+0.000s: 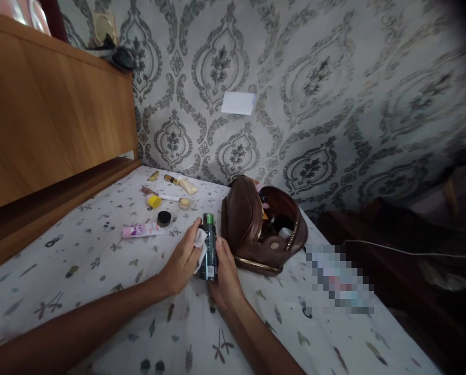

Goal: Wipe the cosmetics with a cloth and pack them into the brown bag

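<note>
Between my hands stands a dark bottle with a green cap (209,250), held roughly upright over the bed sheet. My left hand (183,260) is closed on a white cloth or tissue (200,245), which it presses to the bottle's left side. Around the bottle's right side wrap the fingers of my right hand (228,268). Just right of the hands sits a brown toiletry bag (242,219), unzipped, with several items inside that I can only partly make out. A pink and white tube (141,230) and a small black-lidded jar (164,218) lie left of the hands.
Farther back lie a yellow-capped item (153,201), a small cream jar (184,203), a cream tube (188,186) and a small gold item (153,176). A wooden cabinet (61,104) borders the left side. Patterned wallpaper (217,62) rises behind. A pixelated patch covers something at right.
</note>
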`<state>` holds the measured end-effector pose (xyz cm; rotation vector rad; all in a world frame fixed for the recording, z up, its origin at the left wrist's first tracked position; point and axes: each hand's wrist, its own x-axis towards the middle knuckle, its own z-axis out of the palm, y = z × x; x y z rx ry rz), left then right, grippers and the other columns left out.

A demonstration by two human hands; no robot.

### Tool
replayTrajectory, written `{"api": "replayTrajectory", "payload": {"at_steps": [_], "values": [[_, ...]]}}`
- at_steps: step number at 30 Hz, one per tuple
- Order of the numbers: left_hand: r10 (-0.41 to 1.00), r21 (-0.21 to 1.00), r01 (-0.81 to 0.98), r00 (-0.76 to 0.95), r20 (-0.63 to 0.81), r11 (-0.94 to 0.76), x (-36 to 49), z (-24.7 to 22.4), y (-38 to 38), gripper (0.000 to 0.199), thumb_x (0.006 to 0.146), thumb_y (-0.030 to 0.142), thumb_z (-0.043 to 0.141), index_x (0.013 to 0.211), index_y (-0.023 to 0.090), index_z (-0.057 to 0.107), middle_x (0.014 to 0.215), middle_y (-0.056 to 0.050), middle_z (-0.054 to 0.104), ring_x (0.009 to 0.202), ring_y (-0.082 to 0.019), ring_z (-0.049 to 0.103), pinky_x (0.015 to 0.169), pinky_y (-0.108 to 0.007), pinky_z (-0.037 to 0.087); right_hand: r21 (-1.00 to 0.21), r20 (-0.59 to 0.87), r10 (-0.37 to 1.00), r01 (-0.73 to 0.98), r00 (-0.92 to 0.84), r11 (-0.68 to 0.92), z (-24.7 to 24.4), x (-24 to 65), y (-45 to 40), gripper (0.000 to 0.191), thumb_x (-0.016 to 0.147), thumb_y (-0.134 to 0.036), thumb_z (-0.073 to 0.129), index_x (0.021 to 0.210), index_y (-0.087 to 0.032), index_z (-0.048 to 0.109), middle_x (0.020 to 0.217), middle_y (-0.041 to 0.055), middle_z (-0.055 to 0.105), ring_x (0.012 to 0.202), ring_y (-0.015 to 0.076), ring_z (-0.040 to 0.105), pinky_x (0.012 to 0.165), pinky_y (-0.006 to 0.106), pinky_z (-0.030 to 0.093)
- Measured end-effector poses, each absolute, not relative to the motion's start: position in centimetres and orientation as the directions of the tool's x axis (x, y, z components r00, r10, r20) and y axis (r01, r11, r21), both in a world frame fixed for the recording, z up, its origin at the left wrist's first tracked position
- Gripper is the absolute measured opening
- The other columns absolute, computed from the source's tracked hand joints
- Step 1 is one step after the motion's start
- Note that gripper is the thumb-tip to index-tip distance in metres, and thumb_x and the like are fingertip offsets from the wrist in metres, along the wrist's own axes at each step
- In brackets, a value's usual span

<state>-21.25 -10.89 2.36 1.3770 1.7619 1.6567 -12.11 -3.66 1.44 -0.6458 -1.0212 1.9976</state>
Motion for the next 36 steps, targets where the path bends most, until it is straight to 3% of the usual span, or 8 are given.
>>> {"api": "replayTrajectory", "payload": {"at_steps": [5,9,13,20,28,36], "values": [[0.717,0.887,0.405,-0.549,0.430,-0.223,-22.7,3.2,-10.5,0.036,0.094,0.023,0.044,0.130,0.020,0.038,0.146,-0.012,0.045,0.140,-0.021,0.039,0.119,-0.041,0.024,-0.826,-0.126,0.738,-0.342,-0.663,-0.449,1.7,-12.0,-4.1,0.039,0.073,-0.055,0.075,0.091,-0.025,0.059,0.071,-0.0060,0.062,0.061,0.0132,0.061,0.050,0.024,0.050],[0.657,0.889,0.361,-0.603,0.453,-0.281,-24.3,3.3,-10.1,0.017,0.092,0.025,0.052,0.107,0.022,0.046,0.137,-0.010,0.051,0.132,-0.021,0.046,0.113,-0.039,0.031,-0.816,-0.145,0.682,-0.302,-0.717,-0.492,1.9,-12.0,-4.3,0.039,0.074,-0.055,0.075,0.092,-0.023,0.061,0.071,-0.0043,0.061,0.057,0.0124,0.057,0.046,0.022,0.047],[0.609,0.859,0.464,-0.623,0.491,-0.217,-24.9,3.7,-10.0,0.012,0.088,0.026,0.058,0.098,0.021,0.062,0.110,-0.006,0.057,0.112,-0.022,0.055,0.102,-0.036,0.041,-0.841,-0.118,0.690,-0.297,-0.714,-0.452,2.3,-11.8,-4.3,0.035,0.068,-0.042,0.083,0.092,-0.022,0.066,0.078,-0.0047,0.059,0.060,0.0083,0.052,0.048,0.018,0.048],[0.671,0.864,0.465,-0.578,0.463,-0.196,-24.6,4.1,-10.2,0.021,0.089,0.026,0.056,0.103,0.021,0.071,0.099,-0.004,0.058,0.098,-0.019,0.057,0.082,-0.029,0.047,-0.795,-0.181,0.704,-0.320,-0.687,-0.516,2.1,-11.9,-4.1,0.037,0.060,-0.039,0.087,0.086,-0.020,0.069,0.074,-0.0034,0.064,0.056,0.0097,0.055,0.052,0.024,0.053],[0.712,0.815,0.533,-0.480,0.512,-0.227,-24.5,4.2,-10.4,0.023,0.090,0.021,0.055,0.107,0.022,0.071,0.100,-0.004,0.057,0.101,-0.020,0.056,0.094,-0.033,0.044,-0.781,-0.188,0.661,-0.298,-0.726,-0.549,2.0,-12.0,-3.8,0.037,0.063,-0.045,0.085,0.087,-0.019,0.071,0.075,-0.0001,0.070,0.068,0.0170,0.066,0.059,0.028,0.054],[0.759,0.731,0.619,-0.319,0.568,-0.287,-23.8,3.9,-10.6,0.023,0.090,0.017,0.055,0.107,0.021,0.071,0.097,-0.004,0.053,0.097,-0.020,0.055,0.090,-0.035,0.045,-0.677,-0.193,0.657,-0.386,-0.729,-0.627,1.7,-12.2,-3.2,0.034,0.058,-0.041,0.088,0.079,-0.020,0.072,0.078,-0.0011,0.073,0.081,0.0196,0.067,0.071,0.030,0.054]]}}
